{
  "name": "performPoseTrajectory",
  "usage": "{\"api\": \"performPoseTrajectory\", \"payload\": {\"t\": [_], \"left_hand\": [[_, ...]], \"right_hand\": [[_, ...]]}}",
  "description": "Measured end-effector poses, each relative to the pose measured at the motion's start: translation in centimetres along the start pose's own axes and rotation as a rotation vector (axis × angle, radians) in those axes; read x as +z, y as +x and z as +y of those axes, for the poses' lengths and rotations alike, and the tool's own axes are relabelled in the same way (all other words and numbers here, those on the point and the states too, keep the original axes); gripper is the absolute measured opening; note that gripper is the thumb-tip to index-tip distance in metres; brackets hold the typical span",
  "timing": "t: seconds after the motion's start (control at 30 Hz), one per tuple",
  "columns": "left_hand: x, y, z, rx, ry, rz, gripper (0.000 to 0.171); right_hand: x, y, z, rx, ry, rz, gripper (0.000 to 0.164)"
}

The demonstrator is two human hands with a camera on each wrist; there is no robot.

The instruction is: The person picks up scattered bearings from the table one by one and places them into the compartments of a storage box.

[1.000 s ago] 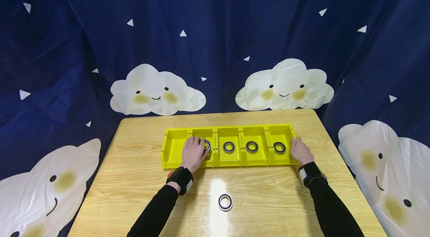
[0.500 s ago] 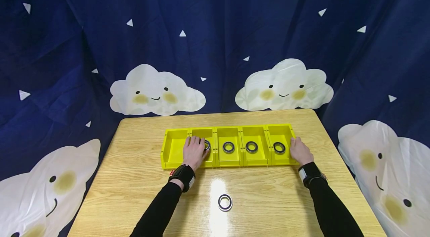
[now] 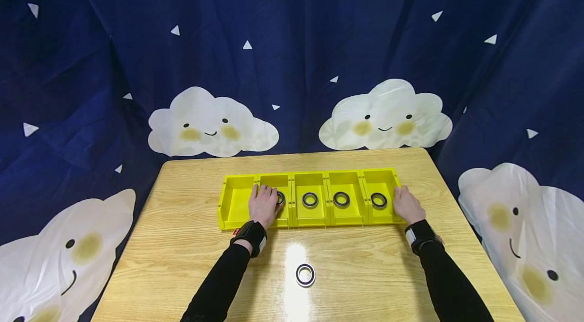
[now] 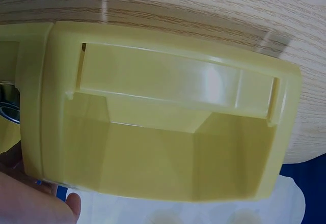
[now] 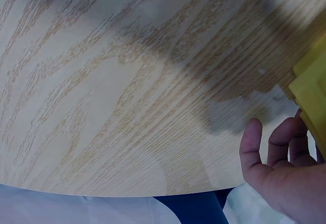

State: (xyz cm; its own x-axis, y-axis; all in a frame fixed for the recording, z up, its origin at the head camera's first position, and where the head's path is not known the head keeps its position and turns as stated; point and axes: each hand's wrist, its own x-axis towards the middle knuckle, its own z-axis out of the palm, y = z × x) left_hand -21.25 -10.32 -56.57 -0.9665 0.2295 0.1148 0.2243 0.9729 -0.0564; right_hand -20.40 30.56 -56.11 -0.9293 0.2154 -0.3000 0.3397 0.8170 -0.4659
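In the head view my left hand reaches into the second bin from the left. Its thumb and index finger are around the rim of a ring bearing, which the hand partly covers. In the left wrist view that bearing shows past the divider, with the hand at lower left. At the far right end, my right hand grips the side wall of the last yellow bin. The right wrist view has that hand with bent fingers against the yellow bin; its thumb is hidden.
The yellow bins stand joined in one row on the wooden table. Bearings lie in the third bin, fourth bin and last bin. One more loose bearing rests near the table's front. A dark blue curtain hangs behind.
My left wrist has shifted slightly right and away from me while its fingers stay at the bearing. The right hand and the other bearings keep their places.
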Motion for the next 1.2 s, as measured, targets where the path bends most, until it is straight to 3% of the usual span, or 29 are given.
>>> {"api": "performPoseTrajectory", "payload": {"t": [0.43,1.2], "left_hand": [[0.24,0.13,-0.09,-0.014,-0.016,-0.039,0.048],[0.45,0.04,0.03,0.008,0.015,-0.004,0.045]], "right_hand": [[-0.16,-0.23,-0.11,-0.015,0.002,0.005,0.056],[-0.32,-0.27,-0.28,0.003,-0.006,-0.015,0.059]]}}
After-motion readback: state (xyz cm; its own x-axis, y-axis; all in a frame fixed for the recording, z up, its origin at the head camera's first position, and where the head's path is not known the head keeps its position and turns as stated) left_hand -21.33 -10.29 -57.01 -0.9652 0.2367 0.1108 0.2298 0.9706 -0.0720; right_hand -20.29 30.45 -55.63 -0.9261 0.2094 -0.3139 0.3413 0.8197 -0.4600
